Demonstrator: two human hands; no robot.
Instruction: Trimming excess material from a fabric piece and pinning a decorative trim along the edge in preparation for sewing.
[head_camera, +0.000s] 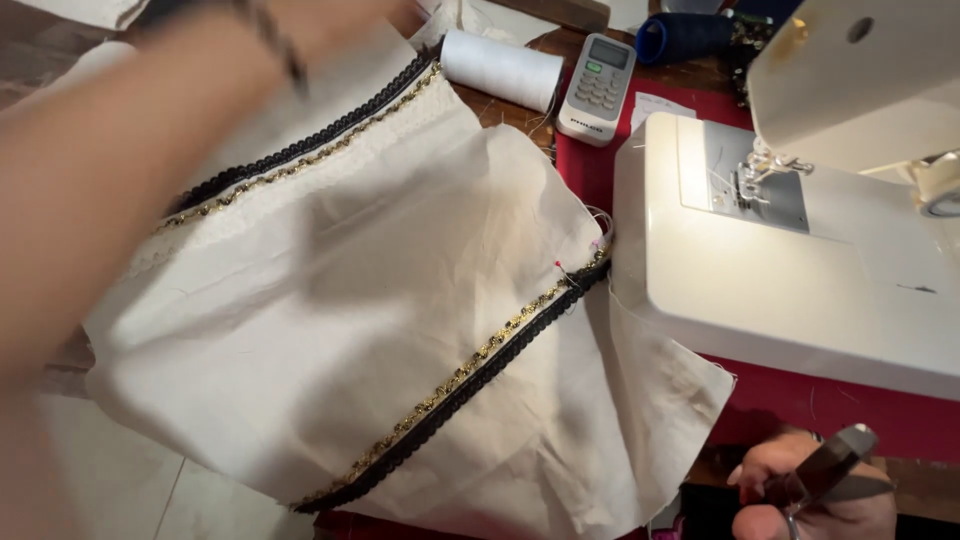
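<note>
- Cream cotton fabric (380, 300) lies spread across the middle of the head view, draped over the near-left edge of the desk (505, 100) and hanging toward the tiled floor (130, 480).
- Black-and-gold trim (460, 385) runs diagonally across the cloth from its right edge down to its near edge; a second band of the same trim (300, 150) crosses the far-left part.
- The left hand (330, 15) reaches over the far end of the cloth, its blurred forearm filling the left side; its fingers are cut off by the top edge, so I cannot tell whether they are spread or pressed together.
- The right hand (810, 495) sits at the near-right corner, fingers curled and pinching a pair of dark scissors (825, 465), well apart from the cloth.
- A white sewing machine (790, 250) stands on the right on a red cover (830, 405), its bed just beside the cloth's right edge.
- A white spool of thread (500, 68) lies at the far side, with a grey remote control (598, 88) just to its right.
- A dark blue spool (685, 35) lies farther right.
</note>
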